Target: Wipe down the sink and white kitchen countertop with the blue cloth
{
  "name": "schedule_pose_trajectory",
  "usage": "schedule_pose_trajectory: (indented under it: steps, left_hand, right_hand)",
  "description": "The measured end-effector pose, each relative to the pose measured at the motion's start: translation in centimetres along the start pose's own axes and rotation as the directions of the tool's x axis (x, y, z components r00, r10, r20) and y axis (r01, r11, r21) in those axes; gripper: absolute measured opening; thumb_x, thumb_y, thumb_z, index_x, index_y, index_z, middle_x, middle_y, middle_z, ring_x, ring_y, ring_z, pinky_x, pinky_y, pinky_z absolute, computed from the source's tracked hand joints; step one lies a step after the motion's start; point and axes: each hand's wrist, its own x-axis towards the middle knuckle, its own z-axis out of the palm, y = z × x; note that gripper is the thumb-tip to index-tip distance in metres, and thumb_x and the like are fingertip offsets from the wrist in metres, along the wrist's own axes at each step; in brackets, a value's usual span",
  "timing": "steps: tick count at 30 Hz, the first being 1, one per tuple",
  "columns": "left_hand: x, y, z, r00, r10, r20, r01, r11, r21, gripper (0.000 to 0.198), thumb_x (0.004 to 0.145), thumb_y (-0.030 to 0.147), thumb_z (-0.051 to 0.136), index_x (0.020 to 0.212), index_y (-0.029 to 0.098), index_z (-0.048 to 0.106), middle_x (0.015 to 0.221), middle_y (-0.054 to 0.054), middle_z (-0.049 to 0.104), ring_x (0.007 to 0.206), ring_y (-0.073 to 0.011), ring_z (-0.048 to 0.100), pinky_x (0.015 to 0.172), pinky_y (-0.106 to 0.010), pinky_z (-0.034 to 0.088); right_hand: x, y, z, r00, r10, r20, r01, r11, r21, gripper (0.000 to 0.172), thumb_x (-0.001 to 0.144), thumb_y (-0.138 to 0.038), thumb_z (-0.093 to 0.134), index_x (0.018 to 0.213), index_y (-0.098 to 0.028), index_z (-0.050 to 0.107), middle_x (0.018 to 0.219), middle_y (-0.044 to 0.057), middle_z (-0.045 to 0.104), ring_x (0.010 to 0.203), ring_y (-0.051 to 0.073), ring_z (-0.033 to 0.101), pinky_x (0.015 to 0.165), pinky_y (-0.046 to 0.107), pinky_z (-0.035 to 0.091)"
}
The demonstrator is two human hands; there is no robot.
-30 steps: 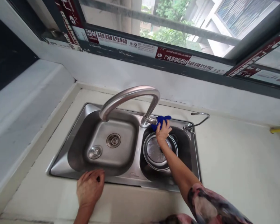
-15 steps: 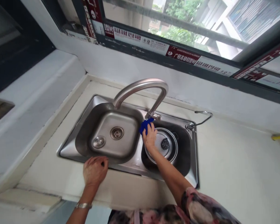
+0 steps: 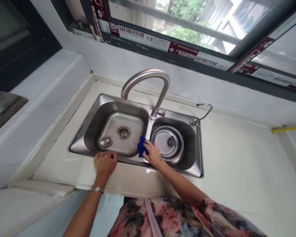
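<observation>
Dark window frame (image 3: 143, 47) with printed labels (image 3: 143, 38), and perhaps a yellow rod (image 3: 288, 129)

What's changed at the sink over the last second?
The right hand has carried the blue cloth from the faucet base along the divider between the basins to the front rim. The left hand stayed at that rim; the strainer basket stayed in the right basin.

Aluminium-framed window (image 3: 177, 33) above white wall (image 3: 187, 90)

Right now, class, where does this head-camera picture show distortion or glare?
In the head view, wide-angle curvature bends the dark window frame, bright daylight washes out the glass at upper right, and soft glare lies across the stainless steel double sink.
</observation>
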Motion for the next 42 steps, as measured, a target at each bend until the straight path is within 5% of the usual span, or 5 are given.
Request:
schedule_pose_trajectory:
  steps: [10,18,21,28,42]
  left_hand:
    - [0.3,-0.4,0.3,0.997,0.079,0.000,-0.079,0.996,0.029,0.042,0.090,0.034,0.042,0.076,0.018,0.077,0.087,-0.016,0.077,0.096,-0.0316,0.067,0.098,-0.046,0.040]
    - [-0.1,-0.3,-0.3,0.988,0.152,-0.026,-0.153,0.986,-0.068,0.042,0.094,0.032,0.041,0.086,0.017,0.079,0.100,-0.014,0.080,0.101,-0.0298,0.069,0.104,-0.045,0.040]
    - [-0.2,-0.2,-0.1,0.992,0.123,-0.015,-0.124,0.987,-0.103,0.041,0.095,0.031,0.041,0.083,0.018,0.078,0.098,-0.013,0.080,0.101,-0.0298,0.069,0.104,-0.046,0.039]
    - [-0.5,-0.6,1.0,0.997,0.069,0.039,-0.062,0.988,-0.142,0.040,0.098,0.035,0.043,0.093,0.020,0.080,0.112,-0.009,0.080,0.112,-0.0291,0.066,0.111,-0.048,0.034]
    - [-0.6,-0.1,-0.1,0.998,0.041,-0.041,-0.046,0.989,-0.140,0.040,0.096,0.033,0.044,0.082,0.019,0.079,0.098,-0.013,0.080,0.099,-0.0293,0.069,0.105,-0.047,0.038]
  right_hand:
    - [-2.9,-2.2,-0.9,0.977,-0.136,0.162,0.122,0.988,0.090,0.040,0.084,-0.036,0.065,0.123,-0.028,0.074,0.146,0.001,0.065,0.113,0.027,0.061,0.098,0.040,0.049]
    - [-7.9,5.4,-6.5,0.962,-0.014,0.272,-0.031,0.987,0.159,0.023,0.081,-0.026,0.062,0.097,-0.021,0.077,0.106,0.007,0.078,0.094,0.024,0.070,0.085,0.032,0.052]
    - [-8.4,6.8,-7.2,0.947,-0.096,0.307,0.043,0.984,0.174,0.031,0.083,-0.028,0.060,0.109,-0.023,0.076,0.126,0.009,0.074,0.108,0.026,0.068,0.097,0.038,0.051]
    - [-2.9,0.9,-1.2,0.909,-0.307,0.281,0.295,0.952,0.083,0.046,0.094,-0.030,0.056,0.139,-0.026,0.064,0.151,0.008,0.058,0.121,0.029,0.056,0.103,0.045,0.046]
    - [6.0,-4.6,-1.3,1.000,-0.012,0.000,0.012,0.989,-0.146,0.037,0.103,-0.033,0.049,0.137,-0.024,0.062,0.148,0.013,0.060,0.114,0.031,0.060,0.089,0.042,0.054]
